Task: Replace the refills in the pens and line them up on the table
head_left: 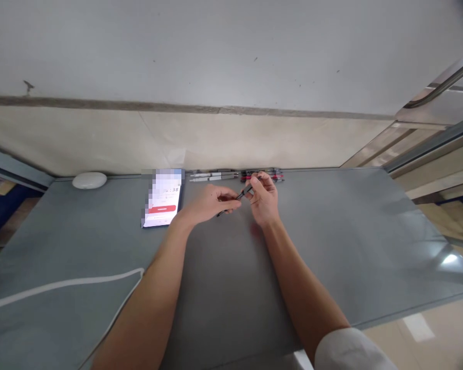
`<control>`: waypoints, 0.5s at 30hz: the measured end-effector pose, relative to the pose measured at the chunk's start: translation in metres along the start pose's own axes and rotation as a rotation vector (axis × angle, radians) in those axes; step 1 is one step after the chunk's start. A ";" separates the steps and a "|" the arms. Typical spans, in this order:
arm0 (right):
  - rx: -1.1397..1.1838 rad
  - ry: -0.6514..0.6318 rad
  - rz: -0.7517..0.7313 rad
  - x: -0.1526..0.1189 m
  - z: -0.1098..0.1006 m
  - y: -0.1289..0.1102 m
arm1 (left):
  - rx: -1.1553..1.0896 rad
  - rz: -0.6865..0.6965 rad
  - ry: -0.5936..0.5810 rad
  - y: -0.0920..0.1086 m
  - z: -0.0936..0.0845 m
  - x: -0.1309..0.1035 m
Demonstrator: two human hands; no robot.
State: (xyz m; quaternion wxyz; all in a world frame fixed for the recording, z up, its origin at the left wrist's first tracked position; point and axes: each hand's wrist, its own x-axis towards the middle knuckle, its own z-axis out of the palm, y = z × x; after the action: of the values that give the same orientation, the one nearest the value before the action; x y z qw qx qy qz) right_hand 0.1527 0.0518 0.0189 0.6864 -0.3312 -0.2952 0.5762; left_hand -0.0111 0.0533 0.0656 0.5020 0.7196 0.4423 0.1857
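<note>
Obs., head view; 12 o'clock = away from the wearer.

Dark pen: held just above the grey desk, between the two hands. Long axis runs obliquely, from between 7 and 8 o'clock up to between 1 and 2 o'clock. Whether it is one piece or parts held end to end: cannot tell.

Left hand: thumb and fingers pinch the lower stretch; a thin tip sticks out past them toward 8 o'clock. Right hand: thumb and fingertips pinch the upper end, at about 2 o'clock from the left grip. The short middle stretch is bare between the grips; neither hand is clearly nearer, as both are on the pen.

Red-and-dark pens: bundled along the desk's back edge, at 12 o'clock from the right hand and partly behind its fingers; contact unclear. White pens: same edge, 12 o'clock from the left hand, lying crosswise, 9 to 3. Right hand is nearer the red-and-dark group.

Phone: lit, at 9 o'clock from the left hand.
</note>
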 end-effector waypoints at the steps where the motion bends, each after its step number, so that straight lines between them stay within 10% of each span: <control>1: -0.013 -0.001 0.007 0.001 -0.001 0.000 | 0.004 0.006 -0.019 0.000 0.000 0.000; 15: -0.019 -0.065 0.078 0.004 -0.007 -0.009 | -0.031 0.002 -0.069 -0.004 -0.001 0.000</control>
State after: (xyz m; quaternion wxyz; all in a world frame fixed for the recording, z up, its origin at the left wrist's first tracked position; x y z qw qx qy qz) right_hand 0.1642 0.0536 0.0222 0.6502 -0.3301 -0.3099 0.6100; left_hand -0.0135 0.0538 0.0628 0.5279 0.7182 0.4209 0.1681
